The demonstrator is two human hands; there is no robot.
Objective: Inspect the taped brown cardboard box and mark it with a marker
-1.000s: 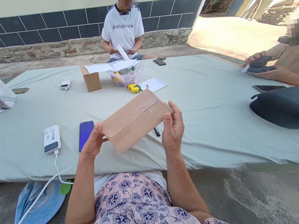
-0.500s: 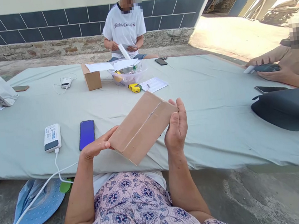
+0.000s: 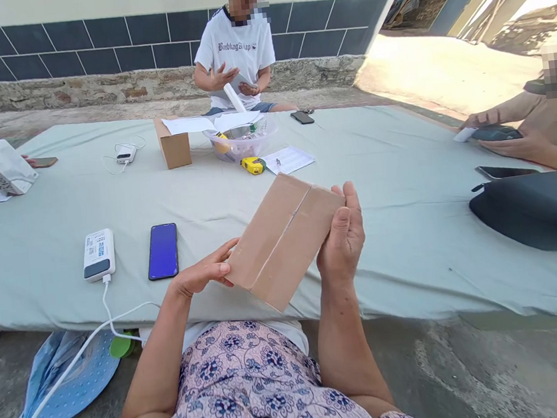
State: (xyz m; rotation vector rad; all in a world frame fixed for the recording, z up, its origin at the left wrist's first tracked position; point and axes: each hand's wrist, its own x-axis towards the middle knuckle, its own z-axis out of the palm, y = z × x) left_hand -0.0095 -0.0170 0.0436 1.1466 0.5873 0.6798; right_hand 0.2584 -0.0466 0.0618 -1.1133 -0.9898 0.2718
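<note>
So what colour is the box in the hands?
Plain brown cardboard box, clearest in the head view.

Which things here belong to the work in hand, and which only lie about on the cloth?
In hand: cardboard box, held by left hand and right hand.
Lying about: blue phone, power bank, yellow tape measure, small brown box, dark bag.

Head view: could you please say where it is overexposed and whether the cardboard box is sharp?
In the head view, the sunlit ground at top right is blown out; the cardboard box between left hand and right hand is sharp, evenly shaded.
</note>
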